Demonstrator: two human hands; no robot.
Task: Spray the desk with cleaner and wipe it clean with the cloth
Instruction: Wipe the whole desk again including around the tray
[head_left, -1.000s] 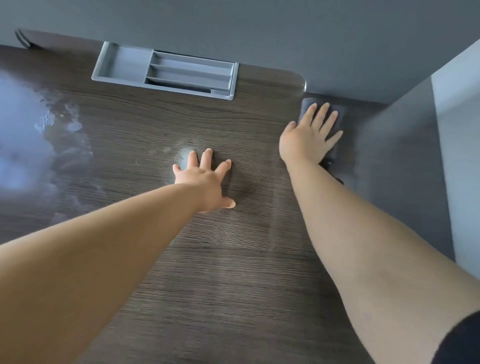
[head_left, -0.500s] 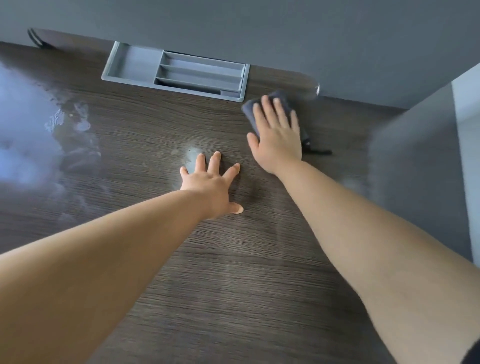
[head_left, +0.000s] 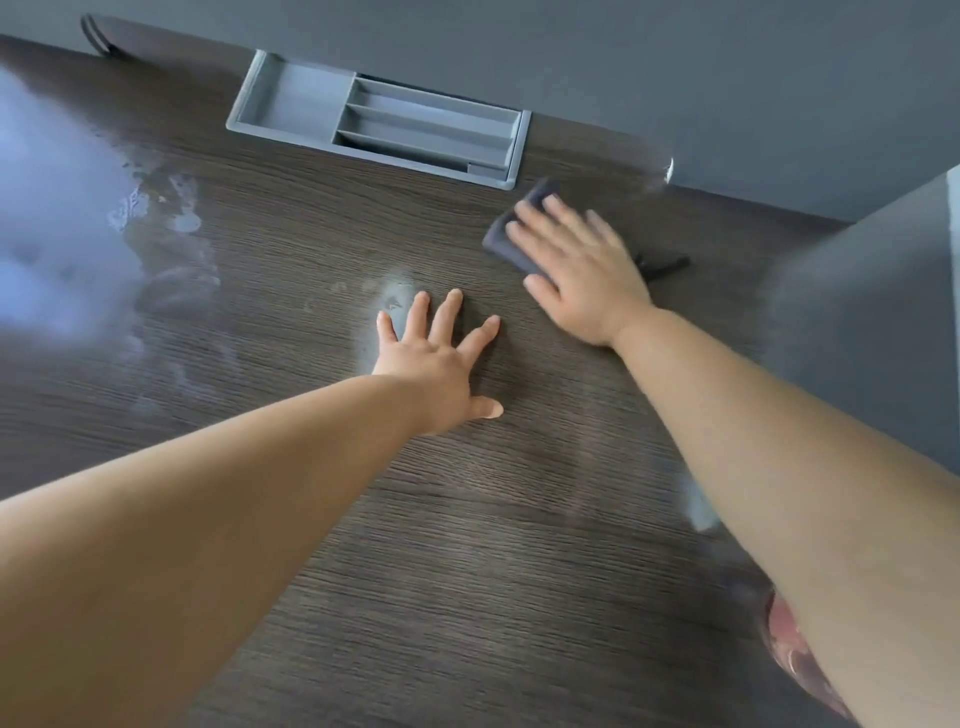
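Cloth (head_left: 501, 240), dark grey, lies flat on the desk (head_left: 467, 519) under the right hand (head_left: 576, 270); I see the straight fingers pressing it down, so only its far-left corner shows past the fingertips, just in front of the right end of the grey tray (head_left: 379, 130) set into the desk's far edge. The left hand (head_left: 436, 358) is spread wide, palm down on the bare wood, near the right hand but apart from the cloth. A small wet smear (head_left: 389, 296) sits at its fingertips, and larger wet streaks (head_left: 166, 218) lie well to the left.
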